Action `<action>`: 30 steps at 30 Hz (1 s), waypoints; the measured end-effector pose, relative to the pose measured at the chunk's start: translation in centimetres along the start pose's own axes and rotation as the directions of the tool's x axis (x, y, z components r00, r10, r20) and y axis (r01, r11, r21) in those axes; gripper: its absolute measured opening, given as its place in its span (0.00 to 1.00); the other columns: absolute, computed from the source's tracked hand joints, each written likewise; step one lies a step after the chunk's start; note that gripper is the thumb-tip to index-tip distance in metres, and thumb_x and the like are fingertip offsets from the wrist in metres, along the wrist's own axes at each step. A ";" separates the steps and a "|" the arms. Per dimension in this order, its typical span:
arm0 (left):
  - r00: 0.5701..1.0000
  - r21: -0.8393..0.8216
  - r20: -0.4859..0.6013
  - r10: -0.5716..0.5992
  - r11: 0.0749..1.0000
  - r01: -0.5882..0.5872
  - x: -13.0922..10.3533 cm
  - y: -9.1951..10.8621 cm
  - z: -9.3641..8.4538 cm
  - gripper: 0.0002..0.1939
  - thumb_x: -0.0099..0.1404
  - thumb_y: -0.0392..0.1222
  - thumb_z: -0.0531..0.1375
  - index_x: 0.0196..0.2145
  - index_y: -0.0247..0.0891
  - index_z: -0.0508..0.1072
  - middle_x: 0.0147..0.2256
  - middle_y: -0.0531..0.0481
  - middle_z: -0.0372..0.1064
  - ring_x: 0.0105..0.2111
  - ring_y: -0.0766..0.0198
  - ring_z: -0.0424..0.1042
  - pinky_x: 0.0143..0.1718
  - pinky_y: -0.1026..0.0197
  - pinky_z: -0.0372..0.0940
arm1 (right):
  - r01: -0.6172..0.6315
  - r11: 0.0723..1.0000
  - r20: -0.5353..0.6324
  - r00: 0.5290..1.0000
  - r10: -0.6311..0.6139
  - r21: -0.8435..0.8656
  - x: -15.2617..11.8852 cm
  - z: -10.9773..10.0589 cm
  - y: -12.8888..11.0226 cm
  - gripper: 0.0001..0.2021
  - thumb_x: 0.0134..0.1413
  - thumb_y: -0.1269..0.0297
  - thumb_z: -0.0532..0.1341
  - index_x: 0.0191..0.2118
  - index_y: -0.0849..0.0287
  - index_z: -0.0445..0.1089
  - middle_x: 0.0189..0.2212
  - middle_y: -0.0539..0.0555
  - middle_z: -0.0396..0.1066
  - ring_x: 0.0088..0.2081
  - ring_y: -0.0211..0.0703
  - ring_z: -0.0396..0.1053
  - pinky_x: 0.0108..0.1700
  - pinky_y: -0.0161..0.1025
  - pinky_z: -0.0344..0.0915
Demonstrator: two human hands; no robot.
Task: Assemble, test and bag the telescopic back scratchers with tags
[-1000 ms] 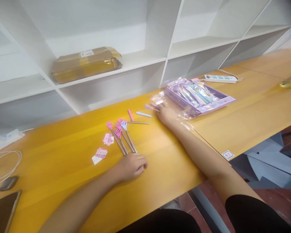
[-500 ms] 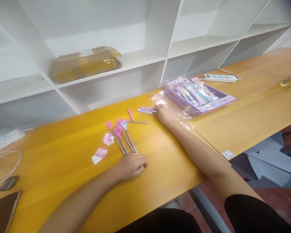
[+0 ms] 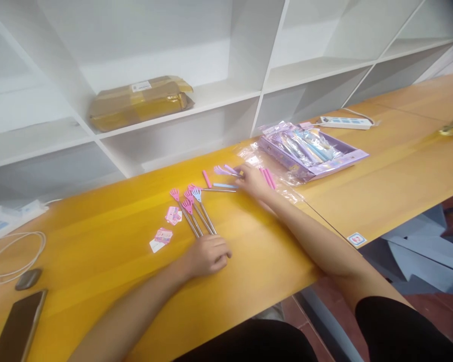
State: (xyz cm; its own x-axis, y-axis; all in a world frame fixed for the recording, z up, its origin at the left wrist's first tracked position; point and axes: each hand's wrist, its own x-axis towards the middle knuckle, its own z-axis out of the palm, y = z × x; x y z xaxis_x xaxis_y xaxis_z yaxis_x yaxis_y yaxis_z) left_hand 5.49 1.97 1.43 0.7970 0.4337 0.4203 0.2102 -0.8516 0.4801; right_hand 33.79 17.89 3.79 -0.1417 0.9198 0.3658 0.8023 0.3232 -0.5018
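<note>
My right hand [image 3: 253,181] is closed on a purple back scratcher [image 3: 223,171], whose clawed head points left. Just right of that hand lie pink handle tubes [image 3: 267,178]. A blue tube [image 3: 225,185], another pink tube [image 3: 206,179] and a scratcher with a metal rod [image 3: 219,190] lie to its left. My left hand [image 3: 208,255] rests on the table with curled fingers. It covers the lower ends of several metal-rod back scratchers [image 3: 198,217] with pink and blue clawed heads; whether it grips them is hidden.
Small printed cards [image 3: 163,236] lie left of the scratchers. A purple box [image 3: 334,163] of plastic-wrapped scratchers stands right, near a power strip [image 3: 345,122]. A phone [image 3: 18,327] and a cable [image 3: 41,246] are at left. A taped parcel [image 3: 139,103] sits on the shelf.
My right hand has drawn slightly toward me and raised the purple scratcher's head. Pink tubes beside that hand have come into sight. My left hand stays put; the view has shifted slightly.
</note>
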 end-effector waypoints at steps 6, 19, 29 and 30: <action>0.818 -0.386 -0.289 -0.498 0.842 0.376 -1.8 1.5 -2.0 0.08 0.77 0.39 0.53 0.50 0.41 0.70 0.36 0.51 0.69 0.33 0.64 0.69 0.37 0.61 0.65 | 0.039 0.802 0.187 0.965 -0.186 0.597 -5.6 2.0 -9.7 0.12 0.70 0.61 0.55 0.46 0.59 0.74 0.33 0.50 0.72 0.34 0.41 0.67 0.40 0.37 0.65; 0.617 -0.698 -0.144 -0.774 0.521 0.492 -7.0 2.9 -1.0 0.15 0.76 0.54 0.60 0.44 0.42 0.62 0.31 0.59 0.65 0.21 0.72 0.63 0.23 0.67 0.59 | 0.016 0.637 0.307 0.867 -0.393 0.771 -13.5 4.9 -14.4 0.27 0.75 0.42 0.56 0.29 0.59 0.68 0.29 0.49 0.63 0.32 0.39 0.64 0.38 0.37 0.61; 0.574 -0.654 -0.085 -0.814 0.481 0.585 -6.7 2.4 -2.1 0.26 0.73 0.65 0.59 0.32 0.37 0.73 0.17 0.58 0.59 0.19 0.68 0.59 0.26 0.63 0.58 | 0.052 0.690 0.342 0.840 -0.421 0.722 -14.1 4.6 -14.7 0.23 0.77 0.45 0.55 0.34 0.58 0.69 0.30 0.50 0.65 0.34 0.40 0.65 0.40 0.38 0.61; 0.567 -0.670 -0.102 -0.817 0.478 0.568 -6.7 2.4 -2.0 0.26 0.73 0.65 0.60 0.34 0.37 0.73 0.18 0.58 0.61 0.19 0.68 0.59 0.26 0.63 0.59 | 0.050 0.685 0.342 0.838 -0.425 0.727 -14.0 4.4 -14.7 0.24 0.77 0.45 0.54 0.33 0.58 0.68 0.30 0.50 0.65 0.34 0.40 0.65 0.40 0.38 0.61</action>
State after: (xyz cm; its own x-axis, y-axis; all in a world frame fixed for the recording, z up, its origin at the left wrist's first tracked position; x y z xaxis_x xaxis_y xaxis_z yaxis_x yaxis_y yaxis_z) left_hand -0.53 -2.42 1.34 0.2221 0.9721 -0.0755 0.1735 0.0368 0.9841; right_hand 21.44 1.21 2.55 -0.6580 0.7098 0.2515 0.1205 0.4290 -0.8952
